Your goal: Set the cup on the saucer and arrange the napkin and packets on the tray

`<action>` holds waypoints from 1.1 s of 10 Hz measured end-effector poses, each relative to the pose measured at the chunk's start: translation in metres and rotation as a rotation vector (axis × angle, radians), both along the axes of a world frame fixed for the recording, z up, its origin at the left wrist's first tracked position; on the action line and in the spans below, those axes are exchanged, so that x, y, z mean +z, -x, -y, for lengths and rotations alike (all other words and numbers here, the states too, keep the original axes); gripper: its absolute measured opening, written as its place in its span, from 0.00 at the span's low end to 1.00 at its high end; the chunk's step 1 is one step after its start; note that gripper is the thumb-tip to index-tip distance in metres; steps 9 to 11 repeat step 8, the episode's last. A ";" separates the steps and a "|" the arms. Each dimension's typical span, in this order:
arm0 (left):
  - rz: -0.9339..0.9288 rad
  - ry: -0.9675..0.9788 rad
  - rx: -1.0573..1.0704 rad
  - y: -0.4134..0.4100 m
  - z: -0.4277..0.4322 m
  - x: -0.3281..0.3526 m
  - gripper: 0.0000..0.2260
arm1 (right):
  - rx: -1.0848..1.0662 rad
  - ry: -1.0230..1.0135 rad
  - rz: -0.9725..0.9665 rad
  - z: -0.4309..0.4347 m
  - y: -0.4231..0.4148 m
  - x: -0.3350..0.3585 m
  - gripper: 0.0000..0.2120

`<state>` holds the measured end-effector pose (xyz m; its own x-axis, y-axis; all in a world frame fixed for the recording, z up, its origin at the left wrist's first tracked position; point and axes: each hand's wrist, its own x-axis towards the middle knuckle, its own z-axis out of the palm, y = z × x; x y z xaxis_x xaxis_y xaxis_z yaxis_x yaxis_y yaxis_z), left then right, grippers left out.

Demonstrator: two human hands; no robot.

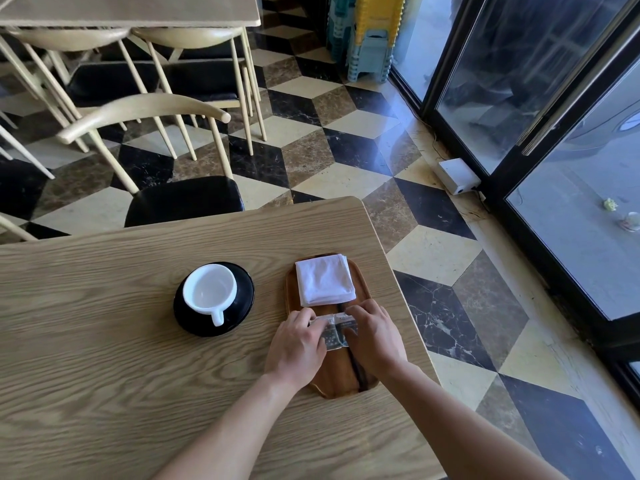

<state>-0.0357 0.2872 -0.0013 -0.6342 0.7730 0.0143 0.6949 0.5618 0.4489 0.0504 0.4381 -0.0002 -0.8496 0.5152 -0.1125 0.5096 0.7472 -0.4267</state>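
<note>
Table (pixel 104 341): pale wood, café floor beyond
Hands: left hand (pixel 296 348) and right hand (pixel 375 337) are closed on the packets (pixel 334 332) over the tray (pixel 341 379)
Packets: judged light, slippery; best pinched by edges
Napkin (pixel 323 282): soft, laid at far end
Cup (pixel 210 289): seated on saucer (pixel 242 282)

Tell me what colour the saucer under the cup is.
Black: the saucer is glossy black beneath the white cup, seen in the head view.

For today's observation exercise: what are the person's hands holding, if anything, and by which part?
Both hands are on the packets over the wooden tray: the left hand at their left end, the right hand at their right end.
</note>
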 end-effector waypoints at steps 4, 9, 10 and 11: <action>-0.152 0.124 -0.005 0.011 0.014 0.032 0.16 | 0.001 -0.018 0.002 0.009 0.010 0.029 0.11; -0.330 0.058 0.134 0.039 0.060 0.089 0.16 | 0.109 -0.131 -0.081 0.029 0.042 0.089 0.15; -0.330 0.058 0.134 0.039 0.060 0.089 0.16 | 0.109 -0.131 -0.081 0.029 0.042 0.089 0.15; -0.330 0.058 0.134 0.039 0.060 0.089 0.16 | 0.109 -0.131 -0.081 0.029 0.042 0.089 0.15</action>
